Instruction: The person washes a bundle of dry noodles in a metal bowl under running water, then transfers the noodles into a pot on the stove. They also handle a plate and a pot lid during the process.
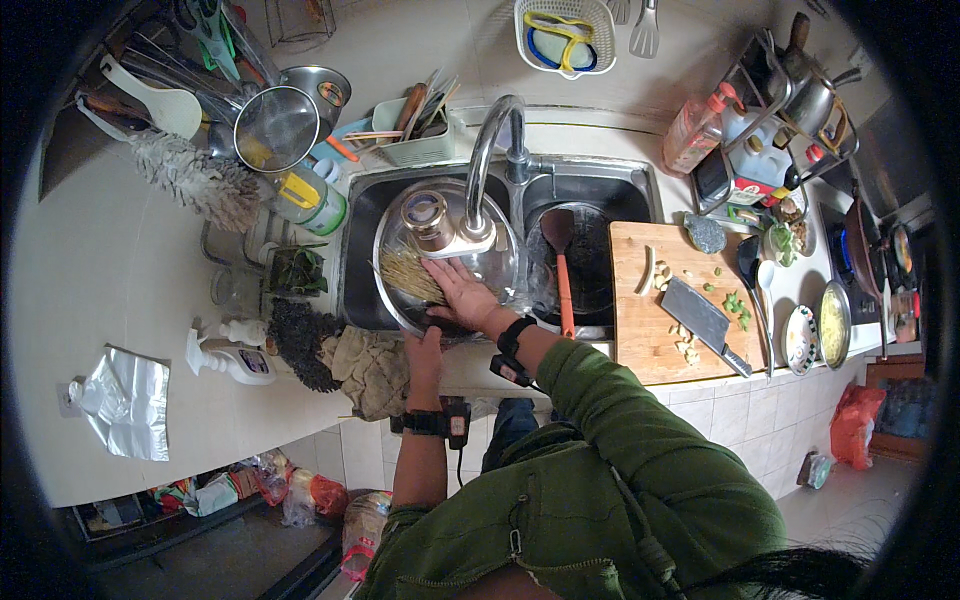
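A round metal pan lies tilted in the left sink bowl, under the chrome faucet. My left hand grips its near rim, the fingers mostly hidden below the edge. Inside the pan, my right hand is on a bundled straw scrubbing brush, whose narrow end runs in between my thumb and fingers. A cylindrical filter on the faucet's spout sits just above my right fingertips. Whether water is running is hard to make out.
The right sink bowl holds a dark pan and a red-handled spatula. A cleaver rests on the wooden cutting board among chopped pieces. At left are a crumpled cloth and a spray bottle. A burner flame shows far right.
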A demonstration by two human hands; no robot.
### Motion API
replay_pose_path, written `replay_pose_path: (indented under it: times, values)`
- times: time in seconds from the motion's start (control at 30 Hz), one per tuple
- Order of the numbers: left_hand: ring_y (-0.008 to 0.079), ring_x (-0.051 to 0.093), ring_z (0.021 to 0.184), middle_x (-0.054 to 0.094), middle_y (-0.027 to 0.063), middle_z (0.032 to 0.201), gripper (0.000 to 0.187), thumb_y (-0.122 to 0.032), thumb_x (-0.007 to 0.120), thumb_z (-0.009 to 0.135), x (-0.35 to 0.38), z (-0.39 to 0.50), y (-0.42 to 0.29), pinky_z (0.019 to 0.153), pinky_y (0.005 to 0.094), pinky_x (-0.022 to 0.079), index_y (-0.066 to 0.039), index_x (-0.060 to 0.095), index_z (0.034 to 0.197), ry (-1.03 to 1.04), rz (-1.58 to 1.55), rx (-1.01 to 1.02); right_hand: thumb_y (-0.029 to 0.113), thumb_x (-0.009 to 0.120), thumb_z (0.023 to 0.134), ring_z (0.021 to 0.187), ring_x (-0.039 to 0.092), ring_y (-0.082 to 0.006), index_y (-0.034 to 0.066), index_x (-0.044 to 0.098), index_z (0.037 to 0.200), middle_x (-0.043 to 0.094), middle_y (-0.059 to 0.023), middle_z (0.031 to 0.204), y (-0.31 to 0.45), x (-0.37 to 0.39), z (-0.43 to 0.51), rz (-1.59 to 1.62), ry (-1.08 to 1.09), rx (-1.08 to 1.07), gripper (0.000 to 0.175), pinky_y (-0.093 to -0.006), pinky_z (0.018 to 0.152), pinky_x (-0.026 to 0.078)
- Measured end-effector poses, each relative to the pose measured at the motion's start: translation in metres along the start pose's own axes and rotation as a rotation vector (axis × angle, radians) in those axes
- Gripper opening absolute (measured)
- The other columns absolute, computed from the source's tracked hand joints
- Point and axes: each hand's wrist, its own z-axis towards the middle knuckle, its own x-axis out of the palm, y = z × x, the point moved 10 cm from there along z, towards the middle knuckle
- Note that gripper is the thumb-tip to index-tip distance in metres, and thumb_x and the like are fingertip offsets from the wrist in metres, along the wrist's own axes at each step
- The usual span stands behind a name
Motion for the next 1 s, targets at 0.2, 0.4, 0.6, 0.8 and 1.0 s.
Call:
replay_pose_path:
  times: [0.2,0.4,0.6,0.8,1.0]
  values:
    - [0.0211,0.042,0.109,0.038,0.0131,0.124,0.070,0.004,0.046,0.072,0.002,0.011,-0.027,0.095,0.0307,0.034,0.000,0.016,0.135,0.055,0.081,0.094,0.031,0.067,0.074,0.119,0.034,-0.0394,0.0115,0.020,0.138,0.037,-0.0178,0.131,0.019,-0.016,0.018,0.076,-0.065,-0.050,0.082,-0.0415,0.098,0.034]
    - [0.0242,0.038,0.115,0.031,0.0146,0.130,0.080,0.009,0.043,0.067,0.015,0.006,-0.065,0.097,0.0304,0.032,-0.004,0.009,0.139,0.100,0.135,0.266,0.030,0.068,0.073,0.118,0.036,-0.0392,0.0088,0.018,0.139,0.041,-0.0211,0.126,0.018,-0.009,0.024,0.250,-0.024,-0.008,0.086,-0.0403,0.098,0.032]
    - [0.0255,0.039,0.115,0.033,0.0161,0.129,0.082,0.010,0.043,0.066,0.025,-0.014,-0.103,0.096,0.0310,0.032,-0.007,0.010,0.140,0.027,0.281,0.322,0.024,0.072,0.069,0.125,0.030,-0.0372,0.0010,0.018,0.136,0.031,-0.0223,0.135,0.032,-0.007,0.029,0.289,-0.177,-0.172,0.089,-0.0380,0.105,0.025]
    - [0.0303,0.040,0.118,0.034,0.0210,0.132,0.083,0.006,0.048,0.067,0.028,-0.033,-0.128,0.097,0.0331,0.032,-0.008,0.012,0.140,-0.057,0.452,0.287,0.016,0.070,0.071,0.131,0.018,-0.0371,0.0012,0.014,0.137,0.022,-0.0215,0.140,0.038,0.007,0.032,0.364,-0.126,-0.141,0.089,-0.0386,0.108,0.017]
    - [0.0281,0.034,0.122,0.028,0.0203,0.136,0.082,0.005,0.052,0.069,0.035,-0.039,-0.152,0.099,0.0332,0.030,-0.009,0.013,0.140,-0.015,0.389,0.321,0.022,0.067,0.075,0.132,0.014,-0.0370,0.0023,0.012,0.138,0.017,-0.0178,0.143,0.054,0.011,0.037,0.457,-0.111,-0.164,0.087,-0.0396,0.108,0.016]
